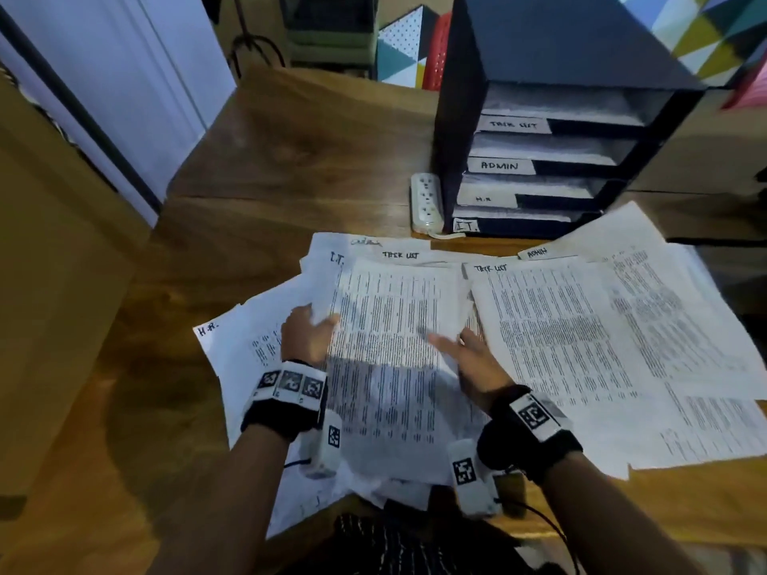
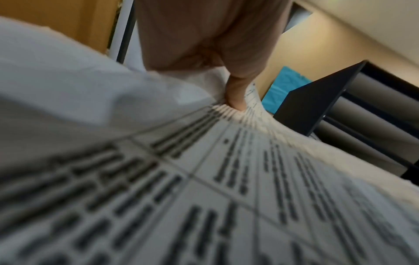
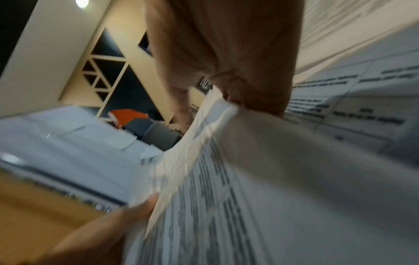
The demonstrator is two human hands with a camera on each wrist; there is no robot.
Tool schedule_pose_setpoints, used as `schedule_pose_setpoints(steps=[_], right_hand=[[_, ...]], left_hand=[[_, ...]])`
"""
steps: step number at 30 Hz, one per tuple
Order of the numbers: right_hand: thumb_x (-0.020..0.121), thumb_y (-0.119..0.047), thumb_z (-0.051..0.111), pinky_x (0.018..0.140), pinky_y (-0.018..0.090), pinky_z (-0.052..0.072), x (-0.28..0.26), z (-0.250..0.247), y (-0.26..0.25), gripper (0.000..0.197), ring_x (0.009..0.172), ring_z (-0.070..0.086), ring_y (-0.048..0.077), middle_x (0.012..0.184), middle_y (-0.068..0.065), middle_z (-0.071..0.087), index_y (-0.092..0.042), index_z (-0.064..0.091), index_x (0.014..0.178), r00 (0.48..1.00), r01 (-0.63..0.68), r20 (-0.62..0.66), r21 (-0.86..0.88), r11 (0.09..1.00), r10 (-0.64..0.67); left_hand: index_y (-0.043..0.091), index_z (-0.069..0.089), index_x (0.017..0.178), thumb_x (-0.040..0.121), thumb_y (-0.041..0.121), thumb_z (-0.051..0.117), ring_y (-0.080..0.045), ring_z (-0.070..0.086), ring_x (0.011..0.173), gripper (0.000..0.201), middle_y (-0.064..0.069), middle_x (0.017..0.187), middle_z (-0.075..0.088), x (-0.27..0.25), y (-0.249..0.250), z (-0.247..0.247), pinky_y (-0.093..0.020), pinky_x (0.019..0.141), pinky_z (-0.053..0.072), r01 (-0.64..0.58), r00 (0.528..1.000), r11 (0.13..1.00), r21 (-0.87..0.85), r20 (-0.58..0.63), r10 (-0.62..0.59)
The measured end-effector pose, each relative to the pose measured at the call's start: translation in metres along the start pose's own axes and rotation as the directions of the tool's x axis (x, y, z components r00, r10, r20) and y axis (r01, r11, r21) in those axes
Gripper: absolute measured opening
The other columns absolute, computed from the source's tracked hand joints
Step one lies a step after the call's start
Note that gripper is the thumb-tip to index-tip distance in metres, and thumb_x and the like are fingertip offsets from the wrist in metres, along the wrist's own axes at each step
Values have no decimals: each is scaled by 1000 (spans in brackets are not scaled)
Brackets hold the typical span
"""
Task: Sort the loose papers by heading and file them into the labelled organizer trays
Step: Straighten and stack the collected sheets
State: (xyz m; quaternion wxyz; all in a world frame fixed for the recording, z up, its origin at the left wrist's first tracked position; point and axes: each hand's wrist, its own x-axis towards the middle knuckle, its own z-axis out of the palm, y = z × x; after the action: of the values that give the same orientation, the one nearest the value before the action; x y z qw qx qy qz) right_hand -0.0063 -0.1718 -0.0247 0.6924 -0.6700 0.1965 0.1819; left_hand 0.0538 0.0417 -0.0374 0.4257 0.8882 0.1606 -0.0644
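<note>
Printed sheet (image 1: pixel 390 350) lengthwise toward organizer (image 1: pixel 539 159) (both hands gripping)

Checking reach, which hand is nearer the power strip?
Left. The left hand lies below and left of the power strip; the right hand lies farther below it.

Office: labelled organizer trays (image 1: pixel 539 168), papers (image 1: pixel 560 325), desk (image 1: pixel 290 159).

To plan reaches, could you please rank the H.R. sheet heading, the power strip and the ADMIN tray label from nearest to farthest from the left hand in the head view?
1. H.R. sheet heading, just left of the left hand.
2. Power strip, ahead, beside the organizer.
3. ADMIN tray label, farther, upper right.
</note>
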Motion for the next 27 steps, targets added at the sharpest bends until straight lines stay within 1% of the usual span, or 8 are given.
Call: schedule_pose_setpoints(steps=[5,9,13,15,16,17,22,27], right_hand=[[88,8,49,68,38,50,-20,7,-21,33,79,51,36,82,-5,53,-15,50,111,962,258,-30,-242,935,-273],[90,-9,53,75,20,55,-48,-7,-67,38,87,61,15,96,-11,56,-11,46,127,862,479,-95,-173,861,-498],[96,-7,42,75,6,45,-70,-16,-111,20,85,54,-16,102,-12,52,-10,39,116,556,777,-275,-163,608,-784],[97,-2,37,83,-4,31,-78,-17,-125,21,83,53,-15,106,-5,53,-6,34,117,425,843,-341,-189,504,-839],[98,-1,35,80,29,41,-82,-17,-128,21,83,52,-14,109,-3,53,-6,33,118,382,859,-366,-198,472,-849],[98,-2,35,70,7,42,-83,-18,-130,20,83,51,-17,108,-8,51,-10,31,115,353,868,-377,-211,450,-856],[90,-10,50,83,5,41,-76,-24,-106,37,93,50,-14,110,-10,43,-18,24,115,389,844,-387,-214,491,-836],[82,10,54,98,2,25,-69,-25,-102,64,111,32,-20,123,-12,31,-25,26,129,252,777,-395,-462,429,-883]], left_hand=[[0,42,128,76,47,67,-28,53,115,74,-17,124,54,-3,-2,-5,-36,88,43,118,993,960,-254,34,-113],[1,46,129,80,30,64,-14,62,101,60,-6,116,63,-16,39,-39,-19,73,47,6,990,792,-610,118,83],[20,68,70,60,35,66,7,59,51,18,16,52,65,-41,102,-69,-10,55,48,-275,931,588,-761,-58,361],[22,61,70,53,45,62,7,55,42,29,16,42,59,-59,127,-76,-8,45,43,-354,899,517,-780,-130,419],[22,56,74,49,50,61,6,54,40,38,15,41,58,-62,134,-78,-9,41,42,-380,888,492,-783,-159,432],[22,56,73,47,54,62,6,54,40,42,14,42,58,-63,138,-78,-9,41,42,-401,873,469,-787,-174,455],[30,65,92,47,57,81,-20,65,96,55,12,89,71,-59,130,-68,-42,85,54,-387,854,425,-818,-144,499],[32,55,84,79,29,59,-2,56,66,7,15,76,61,-61,139,-54,-23,64,47,-489,845,550,-677,-211,491]])
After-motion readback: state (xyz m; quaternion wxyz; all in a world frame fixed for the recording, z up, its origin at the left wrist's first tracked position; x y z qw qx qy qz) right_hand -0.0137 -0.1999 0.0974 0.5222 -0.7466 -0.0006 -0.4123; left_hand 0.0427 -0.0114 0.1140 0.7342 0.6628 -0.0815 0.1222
